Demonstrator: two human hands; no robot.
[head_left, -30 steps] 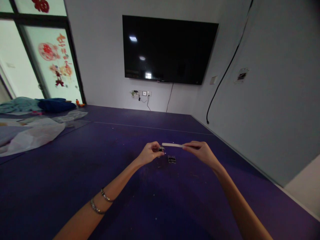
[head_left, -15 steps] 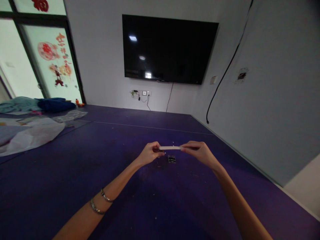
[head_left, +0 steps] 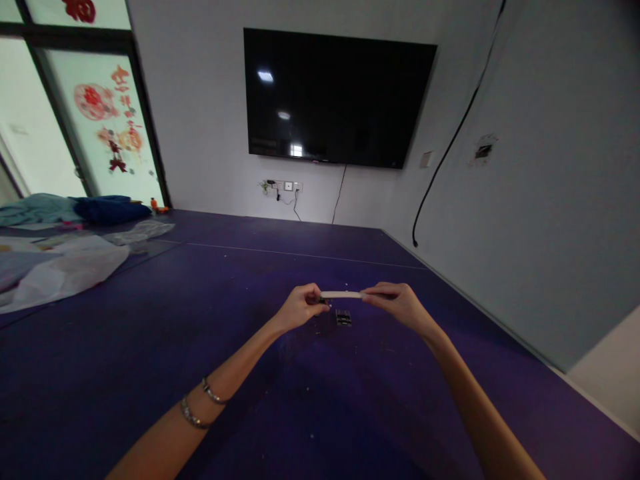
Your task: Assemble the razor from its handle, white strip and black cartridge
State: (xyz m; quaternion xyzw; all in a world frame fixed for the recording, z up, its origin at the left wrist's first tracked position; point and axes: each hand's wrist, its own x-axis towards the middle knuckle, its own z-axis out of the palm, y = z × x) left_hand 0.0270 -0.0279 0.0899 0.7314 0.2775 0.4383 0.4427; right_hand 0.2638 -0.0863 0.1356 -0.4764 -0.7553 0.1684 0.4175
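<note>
A thin whitish strip (head_left: 341, 295), slightly bowed, is held level above the purple surface. My left hand (head_left: 299, 307) pinches its left end between thumb and fingers. At the other end, my right hand (head_left: 393, 301) grips it the same way. Just below the strip, a small dark rectangular piece with lighter markings (head_left: 343, 318) lies on the surface; its kind is too small to make out. Another small dark bit shows by my left fingertips, partly hidden. Two bracelets circle my left forearm.
The broad purple surface (head_left: 225, 373) carries a few pale specks. Clear plastic sheeting (head_left: 75, 267) and a dark blue cloth (head_left: 113, 209) lie at the left. A black cable (head_left: 447, 150) hangs down the right wall. A television (head_left: 340, 100) hangs on the wall ahead.
Both hands keep their grip in nearly the same place. The strip's visible left end has shifted very slightly to the right.
</note>
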